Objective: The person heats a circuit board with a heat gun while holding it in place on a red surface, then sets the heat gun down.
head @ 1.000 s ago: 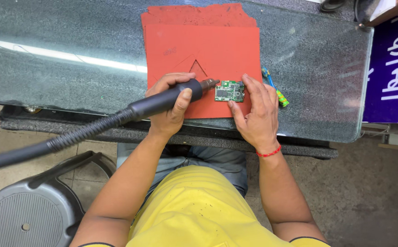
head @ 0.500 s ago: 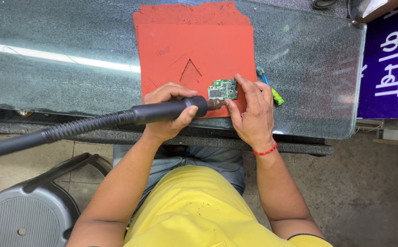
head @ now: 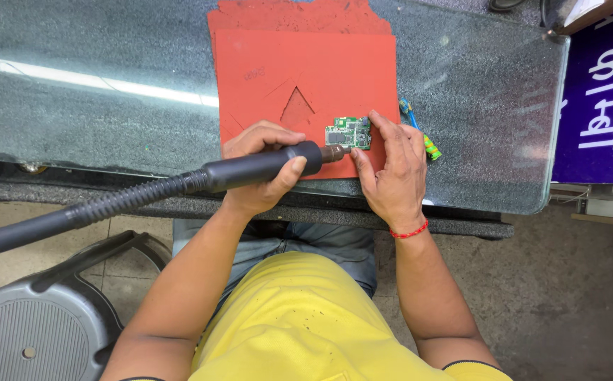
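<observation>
On the red mat [head: 285, 63], a small green circuit board [head: 348, 132] gets the nozzle of a hot-air handpiece [head: 260, 167].

Over the near edge of the glass-topped table [head: 95, 106], the left hand [head: 260, 169] is closed around the black handpiece, whose ribbed hose [head: 74, 215] trails off to the left; its metal tip points at the board's left edge, though contact cannot be judged. Just right of the board, the right hand [head: 391, 169] rests flat, fingers extended and fingertips [head: 377, 116] touching the board's right side, gripping nothing; a red thread bracelet [head: 408, 231] circles its wrist. Beside that hand lies a green and blue tool [head: 423, 137], partly hidden. A triangular cut marks the mat near the board.
</observation>
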